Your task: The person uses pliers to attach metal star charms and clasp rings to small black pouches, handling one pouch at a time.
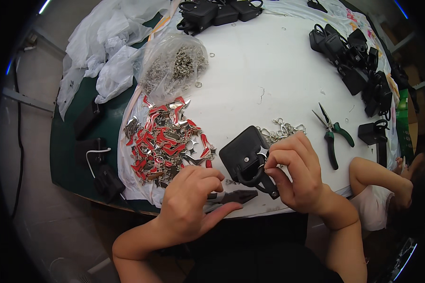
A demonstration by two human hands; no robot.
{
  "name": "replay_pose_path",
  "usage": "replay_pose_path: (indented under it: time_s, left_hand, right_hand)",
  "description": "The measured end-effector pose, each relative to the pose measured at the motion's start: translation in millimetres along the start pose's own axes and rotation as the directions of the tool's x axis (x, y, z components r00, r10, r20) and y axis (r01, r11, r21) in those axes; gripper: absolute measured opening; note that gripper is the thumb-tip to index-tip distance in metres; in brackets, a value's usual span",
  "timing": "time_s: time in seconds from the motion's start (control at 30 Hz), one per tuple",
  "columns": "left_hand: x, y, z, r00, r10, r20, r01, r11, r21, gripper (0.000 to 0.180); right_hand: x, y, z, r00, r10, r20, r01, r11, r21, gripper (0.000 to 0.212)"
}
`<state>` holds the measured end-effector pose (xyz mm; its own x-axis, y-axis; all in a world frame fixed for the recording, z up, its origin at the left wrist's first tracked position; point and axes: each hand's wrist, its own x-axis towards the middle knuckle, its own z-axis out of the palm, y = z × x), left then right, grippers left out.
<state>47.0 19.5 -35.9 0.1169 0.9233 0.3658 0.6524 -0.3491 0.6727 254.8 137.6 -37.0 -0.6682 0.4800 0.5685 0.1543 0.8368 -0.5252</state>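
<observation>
My right hand (295, 172) pinches the small metal fitting of a silver star charm (263, 151), right at a small black handbag (243, 151). The bag tilts on the white tabletop, its handle loop toward me. What exactly lies between the fingertips is partly hidden. My left hand (186, 203) hovers left of the bag, thumb stretched away from the curled fingers. Below the gap between thumb and fingers are dark pliers (238, 195), jaws pointing right; their handles are partly covered by the hand. Silver clasps and chains (283, 128) lie just behind the bag.
A heap of red and silver charms (163, 144) spreads at left, with a clear bag of metal rings (177, 66) behind. Green-handled needle-nose pliers (333, 134) lie at right. More black mini bags (354, 61) line the right and far edges. Another person's arm (380, 177) rests at right.
</observation>
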Motion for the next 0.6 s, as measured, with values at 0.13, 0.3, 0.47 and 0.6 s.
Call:
replay_pose_path:
  time_s: [0.13,0.3,0.47,0.6]
  left_hand:
    - [-45.7,3.1,-3.1,0.925,-0.181,0.335,0.071,0.947,0.313,0.042]
    - [-62.4,-6.2,7.6,0.970,-0.081,0.230,0.005,0.949,0.315,0.037]
    - [-69.8,-10.2,-1.7,0.985,-0.047,0.168,-0.011,0.944,0.329,0.033]
    - [-67.7,0.8,-20.6,0.975,-0.194,0.108,0.172,0.967,0.186,0.035]
  right_hand:
    - [-12.3,-7.0,-14.1,0.999,-0.038,0.027,0.041,0.996,-0.082,0.027]
    - [-25.0,-14.4,-24.0,0.997,-0.053,0.049,0.058,0.993,-0.103,0.027]
    - [-38.5,-19.4,-39.0,0.998,-0.062,0.029,0.065,0.991,-0.119,0.024]
    - [-44.9,-24.3,-41.2,0.996,-0.074,0.047,0.080,0.987,-0.139,0.023]
